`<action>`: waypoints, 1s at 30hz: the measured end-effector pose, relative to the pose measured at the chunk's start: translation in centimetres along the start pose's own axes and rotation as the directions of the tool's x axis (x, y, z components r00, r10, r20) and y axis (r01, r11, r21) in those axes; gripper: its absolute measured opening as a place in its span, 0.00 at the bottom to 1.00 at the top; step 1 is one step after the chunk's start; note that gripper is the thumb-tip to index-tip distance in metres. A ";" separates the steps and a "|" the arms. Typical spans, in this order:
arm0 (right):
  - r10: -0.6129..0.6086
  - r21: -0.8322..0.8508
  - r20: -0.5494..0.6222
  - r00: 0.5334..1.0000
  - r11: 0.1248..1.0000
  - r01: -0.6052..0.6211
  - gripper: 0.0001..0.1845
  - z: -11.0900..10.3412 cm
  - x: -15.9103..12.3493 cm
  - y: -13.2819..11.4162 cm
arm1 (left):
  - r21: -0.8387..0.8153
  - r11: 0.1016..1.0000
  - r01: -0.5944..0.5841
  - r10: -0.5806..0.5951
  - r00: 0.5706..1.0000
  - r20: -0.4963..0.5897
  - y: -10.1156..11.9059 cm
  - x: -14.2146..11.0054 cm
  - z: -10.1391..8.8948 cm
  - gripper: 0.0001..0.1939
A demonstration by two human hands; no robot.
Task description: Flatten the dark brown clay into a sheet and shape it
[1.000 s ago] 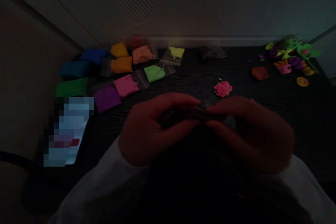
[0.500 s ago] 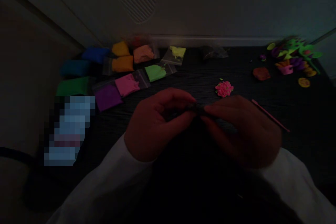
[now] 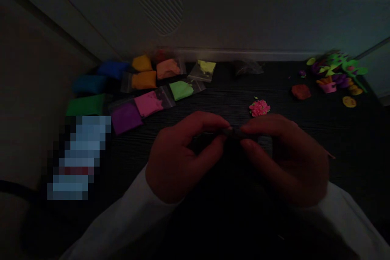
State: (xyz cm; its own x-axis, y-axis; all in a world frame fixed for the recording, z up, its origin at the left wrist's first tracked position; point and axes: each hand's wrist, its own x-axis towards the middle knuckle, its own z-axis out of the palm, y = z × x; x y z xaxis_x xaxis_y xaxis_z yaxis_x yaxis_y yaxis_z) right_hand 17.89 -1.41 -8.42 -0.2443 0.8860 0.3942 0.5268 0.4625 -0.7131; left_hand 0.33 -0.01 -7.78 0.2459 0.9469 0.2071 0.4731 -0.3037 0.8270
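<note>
Between my two hands is a small dark piece of modelling clay [image 3: 234, 133], dim and hard to make out. My left hand [image 3: 179, 152] pinches its left end between thumb and forefinger. The right end sits in the fingertips of my right hand [image 3: 288, 156], also closed in a pinch. Just beyond the hands lies a cluster of pink clay flowers [image 3: 259, 108] with green bits. A thin pink tool [image 3: 330, 154] is mostly hidden behind my right hand.
Bags of coloured clay, among them a purple one [image 3: 126, 118] and a light green one [image 3: 182, 89], lie at the left and back. A blurred lit screen [image 3: 81, 154] is at left. A reddish-brown lump [image 3: 301, 92] and finished clay figures [image 3: 338, 73] sit at right.
The view has shifted slightly, so everything on the table appears a little lower. My right fingers and thumb have parted somewhat, and my right hand now covers most of the pink tool.
</note>
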 end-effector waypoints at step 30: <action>-0.058 0.025 0.023 0.998 0.998 0.057 0.09 0.1 0.3 -0.3 | -0.111 0.986 0.124 -0.113 0.988 0.105 0.1 -0.1 -0.4 0.10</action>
State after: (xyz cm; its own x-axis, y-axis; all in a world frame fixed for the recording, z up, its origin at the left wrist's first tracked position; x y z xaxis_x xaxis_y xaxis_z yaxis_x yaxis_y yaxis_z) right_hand 17.57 -1.27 -8.12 -0.2932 0.8583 0.4212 0.4913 0.5132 -0.7037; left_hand -0.04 -0.07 -7.51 0.2781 0.9589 0.0568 0.4034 -0.1703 0.8991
